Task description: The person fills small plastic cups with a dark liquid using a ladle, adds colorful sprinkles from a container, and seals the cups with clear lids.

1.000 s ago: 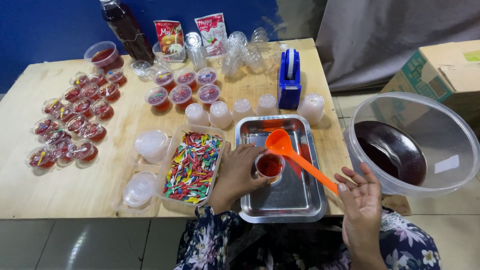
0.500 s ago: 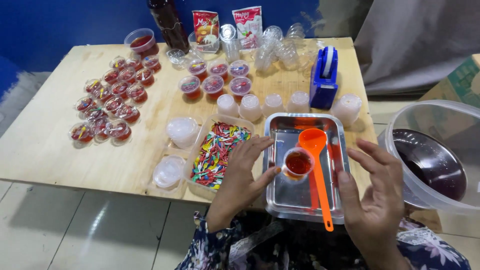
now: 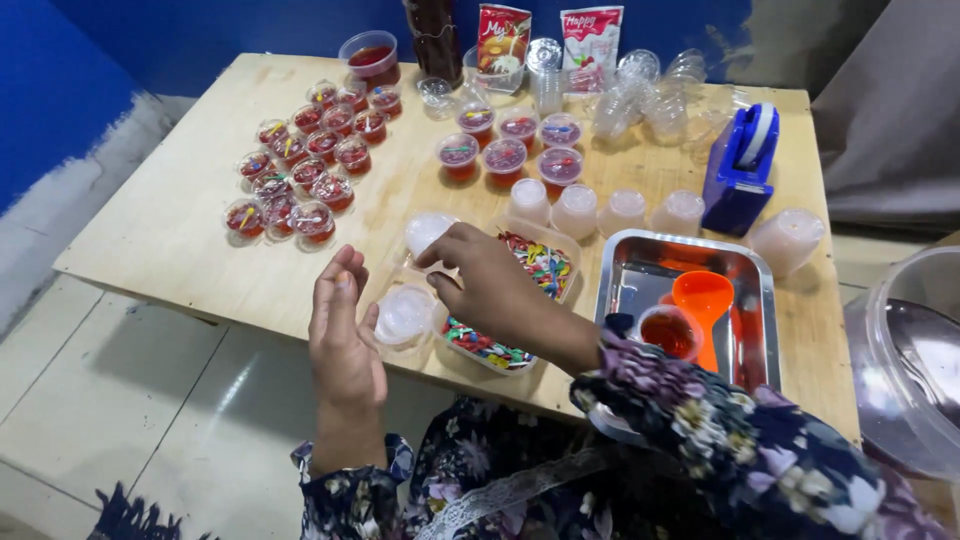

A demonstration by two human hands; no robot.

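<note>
Blue walls back our pale wooden counter (image 3: 190,220). Our right hand (image 3: 490,285) reaches across, fingers curled loosely over the clear tray of coloured sprinkles (image 3: 520,290), its grip nearing a small clear plastic lid (image 3: 428,232) just beyond; we cannot tell whether it pinches. Our left hand (image 3: 345,335) waits open beside another lid (image 3: 405,313), ready to receive.

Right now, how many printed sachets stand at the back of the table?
2: a red sachet and a pink-and-white sachet, side by side at the table's far edge, right of the dark bottle. More may be hidden.
</note>
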